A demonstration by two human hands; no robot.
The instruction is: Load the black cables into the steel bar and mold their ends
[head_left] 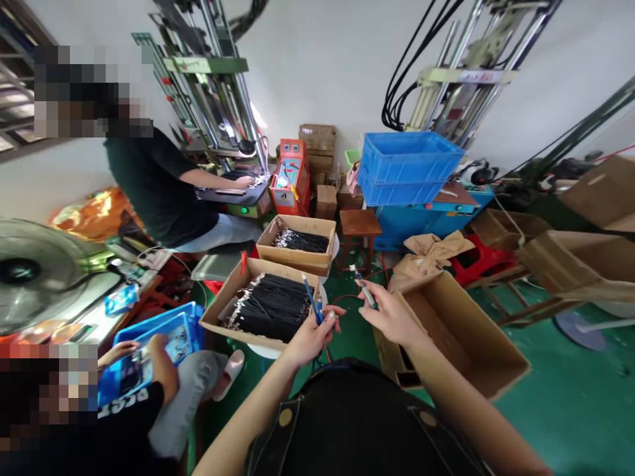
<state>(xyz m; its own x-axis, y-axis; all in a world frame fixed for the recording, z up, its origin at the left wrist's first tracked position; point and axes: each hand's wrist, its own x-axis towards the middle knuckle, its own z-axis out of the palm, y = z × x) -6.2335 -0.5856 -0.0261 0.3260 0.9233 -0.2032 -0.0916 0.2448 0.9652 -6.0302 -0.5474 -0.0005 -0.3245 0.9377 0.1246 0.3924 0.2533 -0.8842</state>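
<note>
My left hand (313, 336) is closed around a few slim blue sticks (312, 299), one of them pointing up with a pale tip; their exact kind is unclear. To its right, my right hand (389, 312) grips a slim pen-like tool (366, 292) with a greyish-green body and a whitish tip. The two hands are apart, in front of my dark apron (367, 423). Just beyond my left hand stands a cardboard box (218, 322), filled with a bundle of black cables (270, 301) that have silvery ends. A second cardboard box (295, 256) behind it holds more such cables (305, 241).
An open cardboard box (476, 330) stands at my right. Blue crates (411, 168) sit on a machine bench, beside a wooden stool (360, 225). Two people (153, 178) work on the left, the nearer over a blue tub (186, 314). A fan (30, 271) stands far left.
</note>
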